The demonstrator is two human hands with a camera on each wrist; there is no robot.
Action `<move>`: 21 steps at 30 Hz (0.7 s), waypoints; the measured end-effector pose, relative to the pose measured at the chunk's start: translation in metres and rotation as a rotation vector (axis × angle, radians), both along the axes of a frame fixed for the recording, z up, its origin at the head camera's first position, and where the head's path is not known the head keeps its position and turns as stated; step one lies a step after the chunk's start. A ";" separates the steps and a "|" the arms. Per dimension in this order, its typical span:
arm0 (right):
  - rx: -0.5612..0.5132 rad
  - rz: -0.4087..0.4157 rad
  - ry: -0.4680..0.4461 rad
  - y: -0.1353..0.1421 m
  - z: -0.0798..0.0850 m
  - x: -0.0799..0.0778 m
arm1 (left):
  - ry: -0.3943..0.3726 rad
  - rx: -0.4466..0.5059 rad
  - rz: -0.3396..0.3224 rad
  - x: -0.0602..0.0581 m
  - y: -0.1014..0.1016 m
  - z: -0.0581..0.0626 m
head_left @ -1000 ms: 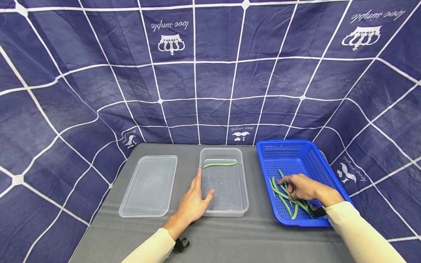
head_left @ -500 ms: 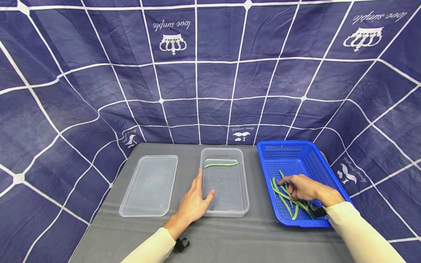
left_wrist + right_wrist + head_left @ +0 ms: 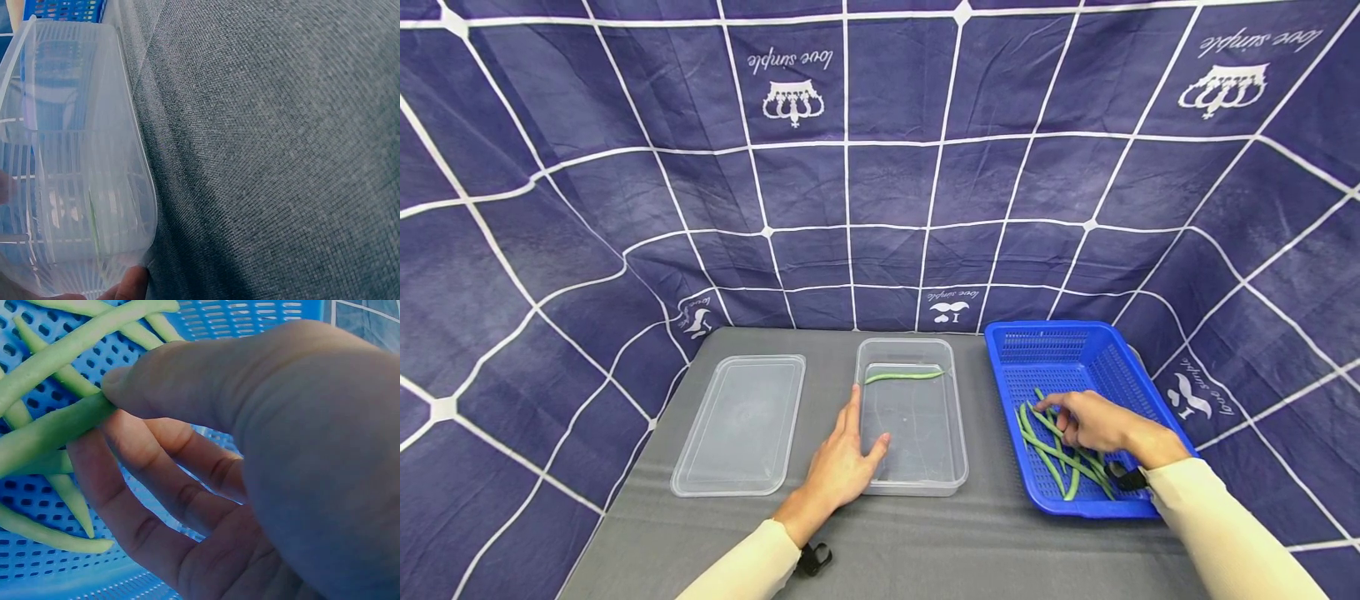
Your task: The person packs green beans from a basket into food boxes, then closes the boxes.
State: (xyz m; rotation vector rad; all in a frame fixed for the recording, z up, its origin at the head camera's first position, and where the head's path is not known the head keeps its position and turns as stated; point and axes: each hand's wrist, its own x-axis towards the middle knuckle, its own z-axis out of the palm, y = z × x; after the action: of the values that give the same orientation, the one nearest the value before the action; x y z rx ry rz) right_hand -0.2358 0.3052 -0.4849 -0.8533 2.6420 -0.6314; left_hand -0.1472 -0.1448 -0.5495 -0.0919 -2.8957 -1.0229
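In the head view my right hand point(image 3: 1093, 423) is inside the blue plastic basket point(image 3: 1058, 379), over several green beans point(image 3: 1041, 446). The right wrist view shows thumb and fingers pinching the end of one green bean point(image 3: 59, 432), while other beans lie crossed beneath it. My left hand point(image 3: 842, 465) rests along the left wall of a clear plastic container point(image 3: 917, 442), its fingers extended and thumb over the near part. A single green bean point(image 3: 904, 376) lies crosswise toward the far end of that container. Fingertips point(image 3: 132, 284) touch the container wall in the left wrist view.
A translucent lid point(image 3: 741, 425) lies flat on the grey table cloth point(image 3: 917, 542), left of the container. Dark blue fabric point(image 3: 895, 192) with white lines hangs behind and on both sides. The basket's raised rim surrounds the right hand's work.
My right hand has shifted slightly to the right and up within the basket, and the beans under its fingers have moved a little. The left hand and the container have stayed put.
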 end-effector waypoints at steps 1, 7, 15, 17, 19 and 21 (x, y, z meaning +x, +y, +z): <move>-0.001 0.002 0.012 0.000 0.001 0.000 | 0.000 0.000 0.001 0.000 0.000 0.000; -0.002 0.014 0.110 0.000 0.008 -0.002 | 0.002 0.002 0.006 0.001 0.001 0.000; -0.015 0.010 0.221 -0.004 0.024 -0.007 | -0.017 0.010 0.013 0.001 0.001 0.000; -0.025 0.009 0.266 -0.007 0.028 -0.007 | -0.018 0.013 0.015 0.001 0.001 0.001; -0.047 0.016 0.319 -0.010 0.032 -0.008 | -0.020 0.015 0.017 0.001 0.001 0.001; -0.065 0.020 0.373 -0.014 0.036 -0.009 | -0.023 0.015 0.021 0.001 0.002 0.001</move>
State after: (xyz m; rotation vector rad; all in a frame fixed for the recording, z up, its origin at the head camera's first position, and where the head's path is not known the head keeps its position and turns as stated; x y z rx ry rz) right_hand -0.2445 0.2910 -0.4492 -1.1096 2.9497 -0.6059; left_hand -0.1466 -0.1432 -0.5482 -0.0491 -2.9029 -1.0487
